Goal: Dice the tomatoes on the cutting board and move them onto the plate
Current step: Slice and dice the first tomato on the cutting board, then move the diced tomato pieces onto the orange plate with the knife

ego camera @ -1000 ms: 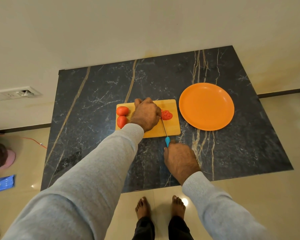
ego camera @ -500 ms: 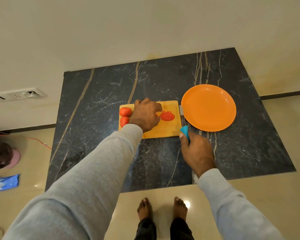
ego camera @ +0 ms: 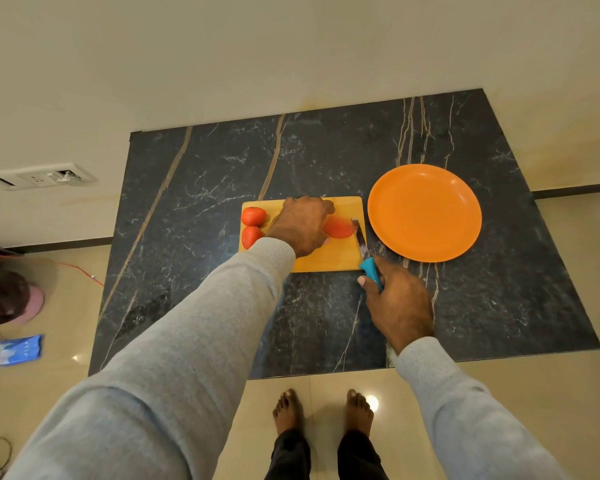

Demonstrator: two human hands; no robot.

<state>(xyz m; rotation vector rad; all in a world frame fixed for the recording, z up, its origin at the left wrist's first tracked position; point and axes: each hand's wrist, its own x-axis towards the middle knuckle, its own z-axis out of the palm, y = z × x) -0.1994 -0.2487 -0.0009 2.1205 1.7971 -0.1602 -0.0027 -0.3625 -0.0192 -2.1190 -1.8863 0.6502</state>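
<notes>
Marble table (ego camera: 205, 202), orange plate (ego camera: 425, 213), beige floor (ego camera: 568, 393)

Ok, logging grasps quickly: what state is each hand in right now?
Left hand: against the cut tomato; grip cannot be told.
Right hand: closed, holding the knife by its blue handle.

Left sleeve (ego camera: 187, 341): long, light grey knit, ribbed cuff at the wrist.
Right sleeve (ego camera: 465, 410): same light grey knit, same ribbed cuff.
Left hand (ego camera: 302, 225): bare.
Right hand (ego camera: 395, 303): bare.
Trousers (ego camera: 288, 455): dark, reaching the ankles.
Feet (ego camera: 286, 410): bare.
</notes>
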